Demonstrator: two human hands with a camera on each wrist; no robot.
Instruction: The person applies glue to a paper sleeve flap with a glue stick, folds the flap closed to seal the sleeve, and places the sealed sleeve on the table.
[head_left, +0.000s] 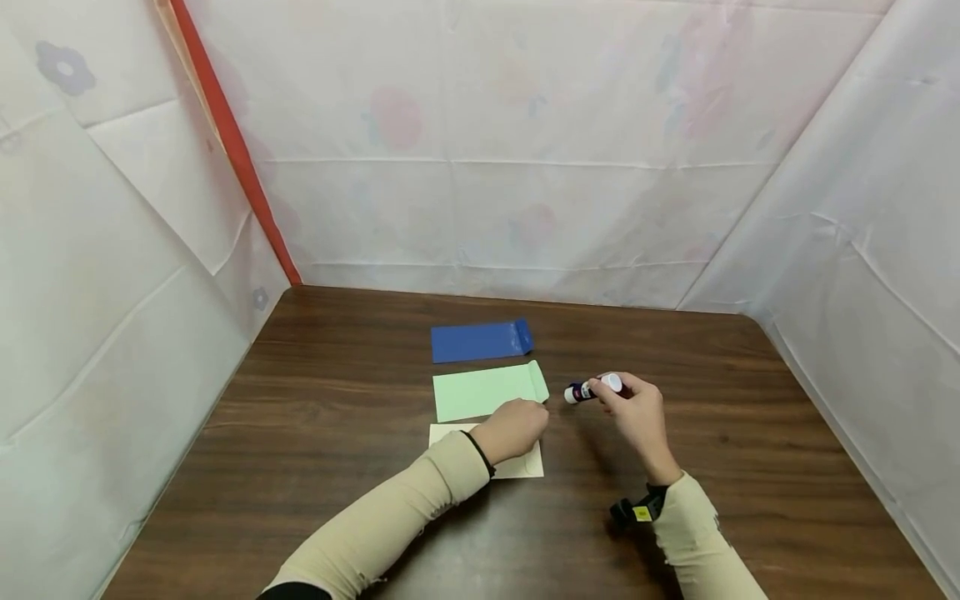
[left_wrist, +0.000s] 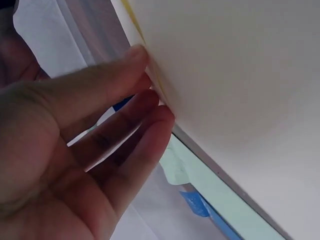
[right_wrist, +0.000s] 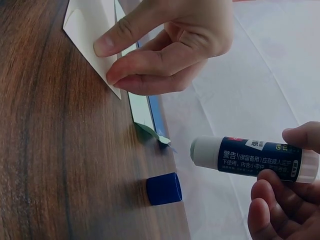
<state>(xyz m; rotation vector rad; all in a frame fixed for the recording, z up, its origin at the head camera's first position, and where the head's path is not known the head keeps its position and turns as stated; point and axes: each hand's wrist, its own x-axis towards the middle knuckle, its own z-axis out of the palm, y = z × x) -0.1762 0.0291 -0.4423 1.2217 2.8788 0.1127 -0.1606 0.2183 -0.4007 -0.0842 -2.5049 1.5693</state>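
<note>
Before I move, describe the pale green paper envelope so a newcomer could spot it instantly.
On the dark brown wood-grain table, find the blue paper envelope and, nearer the camera, the cream paper envelope. Between them lies the pale green paper envelope, the only green one.

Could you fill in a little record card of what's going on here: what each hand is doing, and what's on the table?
Left hand: appears to pinch the edge of the cream envelope
Right hand: holds a glue stick
Table: dark wood-grain top
Envelopes, far to near: blue envelope, green envelope, cream
Loose part: blue cap, off the stick
</note>
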